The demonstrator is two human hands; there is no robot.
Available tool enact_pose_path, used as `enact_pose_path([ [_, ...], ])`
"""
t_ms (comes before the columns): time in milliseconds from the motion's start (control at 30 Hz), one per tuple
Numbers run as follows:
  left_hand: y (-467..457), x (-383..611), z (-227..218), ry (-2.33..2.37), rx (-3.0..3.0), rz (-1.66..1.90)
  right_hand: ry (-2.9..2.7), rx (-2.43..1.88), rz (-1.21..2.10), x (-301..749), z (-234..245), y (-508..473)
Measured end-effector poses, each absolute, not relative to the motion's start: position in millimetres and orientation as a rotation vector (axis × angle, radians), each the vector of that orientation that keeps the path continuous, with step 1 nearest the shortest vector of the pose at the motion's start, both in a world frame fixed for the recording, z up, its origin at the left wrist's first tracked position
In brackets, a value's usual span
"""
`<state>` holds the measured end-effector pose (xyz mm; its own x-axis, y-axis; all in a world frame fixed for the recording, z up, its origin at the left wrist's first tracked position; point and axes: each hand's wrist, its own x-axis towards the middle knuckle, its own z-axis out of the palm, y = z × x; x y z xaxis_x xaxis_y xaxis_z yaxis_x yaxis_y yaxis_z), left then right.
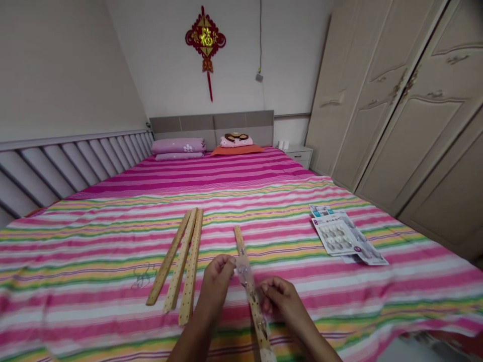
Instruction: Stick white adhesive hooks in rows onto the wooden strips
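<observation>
One holed stick (254, 301) lies on the blanket (283, 241) between my left hand (218, 274), pinching clear plastic (243, 269) over it, and my curled right hand (279, 294), whose hold I cannot tell.

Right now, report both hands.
Left hand: closed on a clear piece over the wooden strip.
Right hand: curled beside the strip; grip cannot be told.

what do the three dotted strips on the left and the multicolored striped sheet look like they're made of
Dotted strips: probably wood or bamboo, fairly smooth, judging by their pale tan color and straight, rigid edges.

Striped sheet: likely cotton or similar fabric, matte, given its soft wrinkles.
</observation>
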<state>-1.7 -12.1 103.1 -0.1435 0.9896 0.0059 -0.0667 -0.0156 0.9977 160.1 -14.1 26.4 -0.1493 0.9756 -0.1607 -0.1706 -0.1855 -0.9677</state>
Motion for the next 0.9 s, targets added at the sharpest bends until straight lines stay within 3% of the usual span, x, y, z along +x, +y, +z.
enact_pose_path([
  [600, 83, -31, 63, 1.447, 1.062, 1.396, -1.347, -1.363, 0.866, 200, -4, 32],
  [900, 124, -31, 39, 1.498, 1.04, 1.328, -1.43, -1.201, 0.963, 176, 14, 75],
])
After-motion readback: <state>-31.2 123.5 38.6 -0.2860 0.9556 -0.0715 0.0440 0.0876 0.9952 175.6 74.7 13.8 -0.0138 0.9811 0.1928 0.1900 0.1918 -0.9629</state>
